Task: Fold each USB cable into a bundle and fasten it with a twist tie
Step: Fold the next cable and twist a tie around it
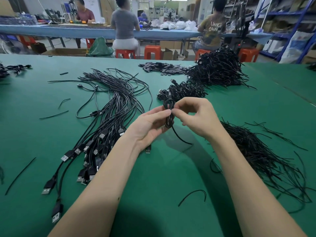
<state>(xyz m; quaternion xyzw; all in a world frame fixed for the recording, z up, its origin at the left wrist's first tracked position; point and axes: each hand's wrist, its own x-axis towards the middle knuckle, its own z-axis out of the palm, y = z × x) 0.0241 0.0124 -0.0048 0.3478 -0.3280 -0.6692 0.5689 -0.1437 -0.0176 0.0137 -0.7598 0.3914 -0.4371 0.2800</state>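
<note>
While the folded cable bundle (169,115) sits upright between your two hands, held above the green counter (153,177) about mid-frame, you look to be at the fastening step: folding done, tie going on. Your left hand (150,124) has fingers curled round the bundle's lower half, thumb lying along its side at the waist. Your right hand (193,115) pinches at the same waist, thumb and forefinger closed on what I take to be the twist tie (181,137). One thin black tail curves down and right from under the bundle, its end near the counter. I can't tell whether the tie is already wrapped round or just laid against the cable; the pinch hides it.

Next move, as I judge it: keep the left grip firm so the loops don't spring apart, wrap the tie close round the waist, then twist the ends together with the right fingertips. The free tail needs catching first.

Outward from there: the finished bundles (181,90) lie just beyond your hands, with a bigger heap of cables (217,71) behind them to the right. The loose USB cables (109,117), unfolded, fan out to your left, plugs toward you. The spare twist ties (256,151) are piled at your right forearm, and strays dot the counter. A small pile of flat dark pieces (162,66) sits at the far edge; too small to identify.
</note>
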